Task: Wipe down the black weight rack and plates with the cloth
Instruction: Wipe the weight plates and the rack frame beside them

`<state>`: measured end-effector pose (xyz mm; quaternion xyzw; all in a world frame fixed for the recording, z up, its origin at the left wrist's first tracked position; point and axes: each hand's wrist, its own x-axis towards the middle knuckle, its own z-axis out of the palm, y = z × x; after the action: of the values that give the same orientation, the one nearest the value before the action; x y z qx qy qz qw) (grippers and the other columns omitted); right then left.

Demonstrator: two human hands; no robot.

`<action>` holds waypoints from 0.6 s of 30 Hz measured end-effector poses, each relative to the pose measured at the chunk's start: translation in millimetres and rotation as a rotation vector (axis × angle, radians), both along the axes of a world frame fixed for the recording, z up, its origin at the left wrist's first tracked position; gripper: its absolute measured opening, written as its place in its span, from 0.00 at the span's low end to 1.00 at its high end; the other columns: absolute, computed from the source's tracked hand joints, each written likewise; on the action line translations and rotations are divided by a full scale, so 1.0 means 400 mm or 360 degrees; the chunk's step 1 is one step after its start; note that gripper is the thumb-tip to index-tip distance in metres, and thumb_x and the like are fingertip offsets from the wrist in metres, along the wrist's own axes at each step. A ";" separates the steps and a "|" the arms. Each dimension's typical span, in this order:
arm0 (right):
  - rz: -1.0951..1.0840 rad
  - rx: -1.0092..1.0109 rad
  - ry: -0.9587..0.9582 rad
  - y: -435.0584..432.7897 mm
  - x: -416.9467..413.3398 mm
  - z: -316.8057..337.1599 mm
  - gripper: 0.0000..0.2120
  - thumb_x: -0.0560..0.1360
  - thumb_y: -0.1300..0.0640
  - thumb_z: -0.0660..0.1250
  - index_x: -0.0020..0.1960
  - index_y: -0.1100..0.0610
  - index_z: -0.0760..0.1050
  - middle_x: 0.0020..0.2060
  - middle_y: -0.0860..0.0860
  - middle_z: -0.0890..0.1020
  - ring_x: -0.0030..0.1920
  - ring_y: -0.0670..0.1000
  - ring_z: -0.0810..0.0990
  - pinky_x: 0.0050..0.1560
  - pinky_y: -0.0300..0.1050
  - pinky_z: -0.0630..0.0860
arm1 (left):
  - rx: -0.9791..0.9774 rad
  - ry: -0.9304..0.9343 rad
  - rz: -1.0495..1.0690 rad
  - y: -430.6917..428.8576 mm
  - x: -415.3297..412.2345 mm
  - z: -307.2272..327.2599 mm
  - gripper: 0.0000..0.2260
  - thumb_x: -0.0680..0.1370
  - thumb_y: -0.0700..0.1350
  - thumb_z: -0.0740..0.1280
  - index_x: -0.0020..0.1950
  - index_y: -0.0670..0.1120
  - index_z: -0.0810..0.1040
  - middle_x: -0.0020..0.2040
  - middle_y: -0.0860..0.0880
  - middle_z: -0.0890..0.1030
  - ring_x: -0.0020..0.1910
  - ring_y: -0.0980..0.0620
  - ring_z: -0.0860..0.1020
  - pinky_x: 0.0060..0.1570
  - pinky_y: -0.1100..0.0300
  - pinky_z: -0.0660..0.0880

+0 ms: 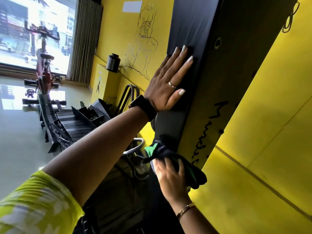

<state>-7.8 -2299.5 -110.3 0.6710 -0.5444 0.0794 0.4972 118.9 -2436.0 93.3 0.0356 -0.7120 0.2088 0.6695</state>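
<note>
- At the far left we see a bright window (pixel 33 31) and, in front of it, a red exercise bike (pixel 44 71) on a pale floor (pixel 20 132). The whole view is tipped on its side.
- Right of the bike we find stacked black weight plates (pixel 74 125), well apart from both hands.
- Above them hangs a ribbed curtain (pixel 86 39). A black canister (pixel 113 62) sits on a ledge of the yellow wall, beside a line drawing (pixel 146 31) of a muscular figure.
- From the bottom left corner a yellow-green sleeve (pixel 37 203) reaches up. The bare forearm beyond it wears a black watch (pixel 145 107).
- The left grip (pixel 166 81), the person's left hand, is released. Its fingers lie straight and flat against the black weight rack (pixel 190 22), and two fingers wear rings.
- Below it we see the right grip (pixel 170 179), slightly blurred, its fingers grasping a dark cloth (pixel 197 176) with green patches.
- The cloth sits at the edge of the rack, just beside the yellow panel (pixel 270 115).
- A gold bracelet (pixel 185 209) circles the right wrist.
- On the dark strip beside the yellow panel we see black handwriting (pixel 214 119), too slanted for us to read.
</note>
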 end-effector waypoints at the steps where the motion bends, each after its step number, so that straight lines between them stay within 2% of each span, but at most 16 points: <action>1: 0.0044 -0.0095 -0.0045 0.000 0.008 0.029 0.20 0.74 0.58 0.56 0.58 0.50 0.82 0.50 0.44 0.83 0.57 0.48 0.70 0.62 0.56 0.62 | 0.0007 -0.0004 -0.0004 0.000 0.000 -0.004 0.26 0.82 0.59 0.41 0.79 0.55 0.40 0.78 0.59 0.38 0.78 0.54 0.42 0.76 0.49 0.47; 3: 0.0090 -0.0221 -0.0088 -0.011 0.026 0.080 0.20 0.74 0.59 0.56 0.60 0.52 0.81 0.54 0.46 0.83 0.59 0.50 0.70 0.65 0.58 0.58 | 0.0032 -0.0012 -0.0018 0.000 -0.001 -0.007 0.26 0.82 0.59 0.42 0.79 0.55 0.40 0.80 0.55 0.41 0.77 0.53 0.42 0.76 0.48 0.48; 6: 0.0067 -0.0299 -0.0071 -0.041 0.047 0.108 0.20 0.77 0.60 0.56 0.65 0.55 0.78 0.60 0.49 0.81 0.63 0.52 0.69 0.70 0.60 0.49 | 0.0101 -0.0010 -0.0061 0.009 -0.003 -0.011 0.26 0.83 0.59 0.42 0.79 0.53 0.41 0.77 0.39 0.51 0.77 0.51 0.44 0.76 0.46 0.49; 8: -0.0001 -0.0279 -0.0022 -0.061 0.056 0.092 0.20 0.79 0.61 0.53 0.64 0.54 0.78 0.60 0.49 0.81 0.63 0.52 0.68 0.71 0.60 0.49 | 0.0119 -0.0003 -0.0079 0.011 -0.009 -0.030 0.26 0.82 0.59 0.42 0.79 0.53 0.41 0.79 0.45 0.48 0.77 0.51 0.44 0.76 0.47 0.47; 10: -0.0084 -0.0178 0.0081 -0.075 0.057 0.060 0.20 0.76 0.59 0.55 0.62 0.52 0.80 0.57 0.47 0.82 0.62 0.51 0.68 0.70 0.58 0.50 | 0.0135 0.0015 -0.0070 0.009 -0.020 -0.061 0.27 0.82 0.60 0.42 0.79 0.53 0.40 0.79 0.53 0.42 0.78 0.52 0.43 0.76 0.48 0.46; 12: -0.0160 -0.0033 0.0129 -0.081 0.049 0.020 0.21 0.73 0.58 0.56 0.60 0.50 0.81 0.56 0.45 0.83 0.61 0.49 0.68 0.69 0.57 0.51 | 0.0171 0.0040 -0.0060 0.008 -0.032 -0.085 0.27 0.82 0.60 0.42 0.79 0.54 0.40 0.79 0.57 0.39 0.78 0.53 0.43 0.76 0.49 0.46; 15: -0.0268 0.0170 0.0191 -0.065 0.024 -0.053 0.20 0.72 0.58 0.57 0.57 0.50 0.83 0.53 0.45 0.83 0.60 0.49 0.69 0.69 0.54 0.51 | 0.0188 0.0057 -0.0071 0.007 -0.039 -0.096 0.27 0.82 0.60 0.42 0.79 0.54 0.40 0.79 0.58 0.39 0.78 0.53 0.43 0.76 0.50 0.45; 18: -0.0312 0.0332 0.0247 -0.038 -0.011 -0.124 0.21 0.72 0.59 0.56 0.57 0.52 0.83 0.52 0.46 0.83 0.60 0.49 0.69 0.73 0.55 0.47 | 0.0160 0.0051 -0.0074 0.001 -0.040 -0.107 0.27 0.82 0.60 0.42 0.79 0.54 0.41 0.79 0.58 0.39 0.78 0.53 0.42 0.76 0.51 0.45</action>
<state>-12.4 -2314.6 -159.8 0.6668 -0.5724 -0.0785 0.4706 103.1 -2435.7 50.7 0.0559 -0.7114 0.1565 0.6829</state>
